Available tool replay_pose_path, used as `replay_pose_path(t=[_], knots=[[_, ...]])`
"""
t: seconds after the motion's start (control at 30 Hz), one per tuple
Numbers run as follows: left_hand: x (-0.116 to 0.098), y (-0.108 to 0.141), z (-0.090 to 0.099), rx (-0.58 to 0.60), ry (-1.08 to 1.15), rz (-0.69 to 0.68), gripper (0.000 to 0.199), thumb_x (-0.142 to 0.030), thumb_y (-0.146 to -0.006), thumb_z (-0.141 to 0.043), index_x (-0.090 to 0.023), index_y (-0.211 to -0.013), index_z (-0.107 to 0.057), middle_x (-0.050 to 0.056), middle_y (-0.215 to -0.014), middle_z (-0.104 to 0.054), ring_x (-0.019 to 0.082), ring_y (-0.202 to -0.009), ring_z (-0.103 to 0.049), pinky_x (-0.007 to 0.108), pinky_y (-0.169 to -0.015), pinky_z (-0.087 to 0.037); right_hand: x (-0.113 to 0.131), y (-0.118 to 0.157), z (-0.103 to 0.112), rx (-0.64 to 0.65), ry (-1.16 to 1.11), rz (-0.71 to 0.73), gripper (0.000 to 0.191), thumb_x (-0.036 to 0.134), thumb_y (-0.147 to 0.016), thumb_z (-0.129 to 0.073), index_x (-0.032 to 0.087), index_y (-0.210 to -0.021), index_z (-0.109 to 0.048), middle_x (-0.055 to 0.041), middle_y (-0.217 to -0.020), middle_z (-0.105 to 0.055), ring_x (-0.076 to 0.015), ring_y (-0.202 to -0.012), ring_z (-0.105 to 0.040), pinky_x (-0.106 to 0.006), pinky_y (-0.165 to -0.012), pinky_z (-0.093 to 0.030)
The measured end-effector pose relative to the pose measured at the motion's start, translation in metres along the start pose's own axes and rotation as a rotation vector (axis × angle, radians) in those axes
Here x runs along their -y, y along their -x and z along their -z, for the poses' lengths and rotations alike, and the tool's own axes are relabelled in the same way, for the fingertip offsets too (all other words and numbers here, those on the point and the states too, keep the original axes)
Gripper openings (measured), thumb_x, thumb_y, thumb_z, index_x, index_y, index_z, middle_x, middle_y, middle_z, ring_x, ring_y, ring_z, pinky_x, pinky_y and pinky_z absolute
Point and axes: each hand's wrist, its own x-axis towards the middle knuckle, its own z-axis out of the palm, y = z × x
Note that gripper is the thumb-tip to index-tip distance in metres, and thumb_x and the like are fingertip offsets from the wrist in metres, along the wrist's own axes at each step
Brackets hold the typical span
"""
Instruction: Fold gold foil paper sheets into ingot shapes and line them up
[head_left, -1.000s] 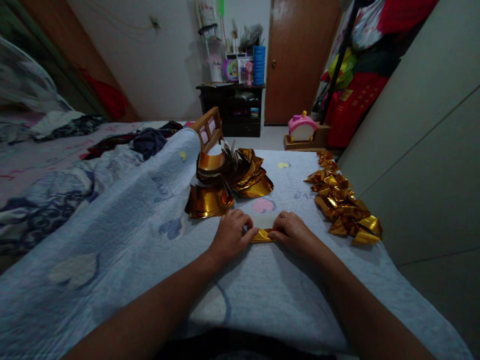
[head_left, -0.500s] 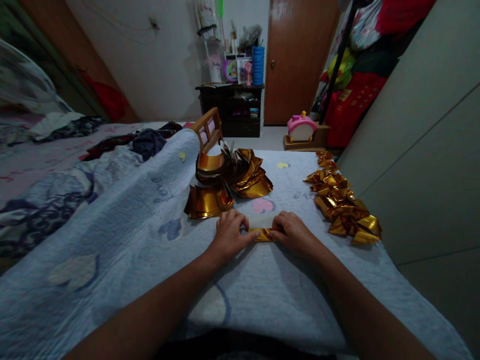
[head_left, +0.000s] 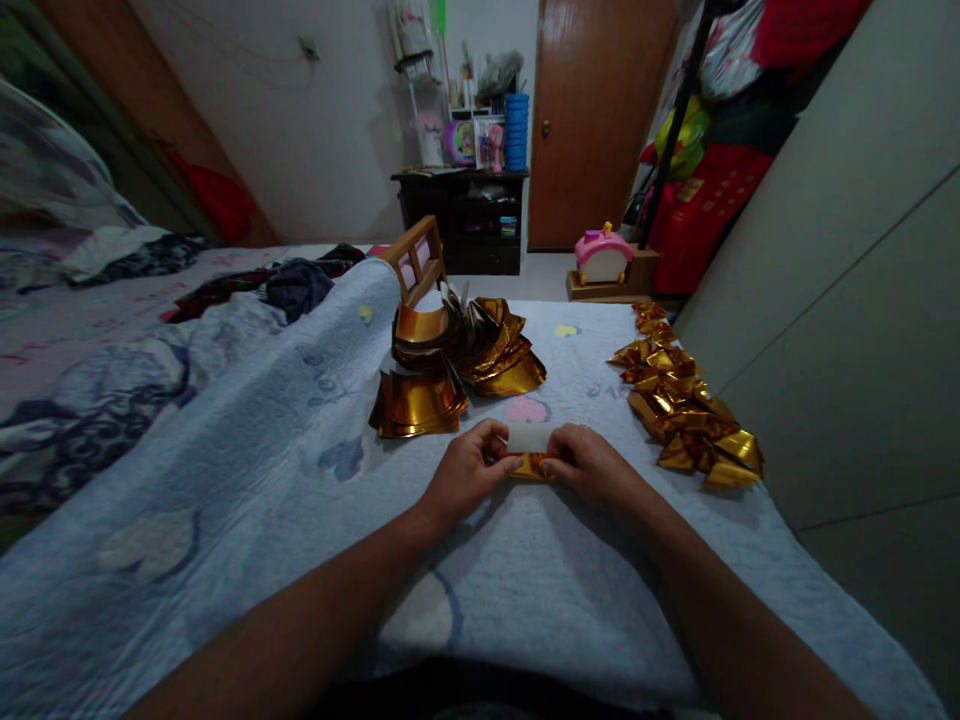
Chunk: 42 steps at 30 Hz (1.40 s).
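Between my two hands is a small sheet of gold foil paper, its near edge folded over to the gold side and its far part showing white. My left hand pinches the left end, thumb on the gold strip. The right end is held by my right hand, with the thumb also on the gold. Just beyond my left hand lie stacks of curved gold sheets. Folded gold pieces are heaped along the right edge of the blue quilted cover.
Rumpled clothes lie on the bed at the left. A wooden rail stands behind the gold stacks. Farther back are a dark cabinet, a door and a pink toy. A pale cabinet borders the right side.
My left hand has shifted slightly to the right, closer to my right hand. More of the sheet's white part shows between the hands, and the visible gold strip is shorter.
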Motion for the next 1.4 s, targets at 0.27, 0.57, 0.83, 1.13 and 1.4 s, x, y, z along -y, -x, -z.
replay_pose_path(t=[0.27, 0.57, 0.83, 1.13, 1.4], knots=[[-0.011, -0.002, 0.003, -0.040, 0.137, 0.008, 0.017, -0.030, -0.079, -0.072, -0.014, -0.085, -0.069, 0.002, -0.080, -0.064, 0.015, -0.074, -0.058, 0.026, -0.071, -0.045, -0.003, -0.001, -0.002, -0.349, -0.201, -0.013, 0.029, 0.030, -0.071, -0.072, 0.022, -0.093, -0.054, -0.0068, -0.100, -0.056, -0.0232, -0.093, -0.054, -0.035, -0.078, -0.045], [-0.013, -0.001, 0.001, -0.108, 0.265, 0.074, 0.029, -0.036, -0.074, -0.077, -0.016, -0.095, -0.072, 0.004, -0.089, -0.069, 0.015, -0.074, -0.060, 0.024, -0.062, -0.048, 0.006, -0.001, 0.001, -0.077, -0.804, -0.150, 0.040, 0.043, -0.075, -0.073, 0.016, -0.103, -0.065, -0.0024, -0.082, -0.066, -0.0161, -0.071, -0.058, -0.028, -0.062, -0.046], [-0.015, -0.001, 0.000, -0.054, 0.355, 0.115, 0.045, -0.039, -0.073, -0.081, -0.017, -0.110, -0.069, 0.006, -0.098, -0.072, 0.017, -0.081, -0.065, 0.023, -0.061, -0.049, 0.013, 0.000, 0.004, -0.122, -0.777, -0.041, 0.031, 0.036, -0.077, -0.070, 0.017, -0.101, -0.069, 0.0019, -0.072, -0.060, -0.0130, -0.064, -0.050, -0.026, -0.058, -0.039], [-0.014, -0.001, 0.000, 0.016, 0.449, 0.186, 0.045, -0.041, -0.079, -0.077, -0.018, -0.117, -0.071, 0.009, -0.102, -0.074, 0.016, -0.077, -0.067, 0.020, -0.055, -0.051, 0.017, 0.000, 0.005, -0.147, -0.730, 0.021, 0.029, 0.033, -0.079, -0.067, 0.016, -0.102, -0.070, 0.0003, -0.074, -0.061, -0.0154, -0.070, -0.054, -0.028, -0.063, -0.043], [-0.010, -0.003, 0.000, -0.021, 0.481, 0.182, 0.035, -0.037, -0.077, -0.080, -0.018, -0.106, -0.075, 0.005, -0.092, -0.073, 0.013, -0.071, -0.064, 0.018, -0.051, -0.052, 0.018, 0.002, 0.005, -0.154, -0.754, 0.013, 0.030, 0.036, -0.080, -0.067, 0.017, -0.103, -0.069, 0.0008, -0.076, -0.060, -0.0149, -0.069, -0.053, -0.027, -0.063, -0.041]])
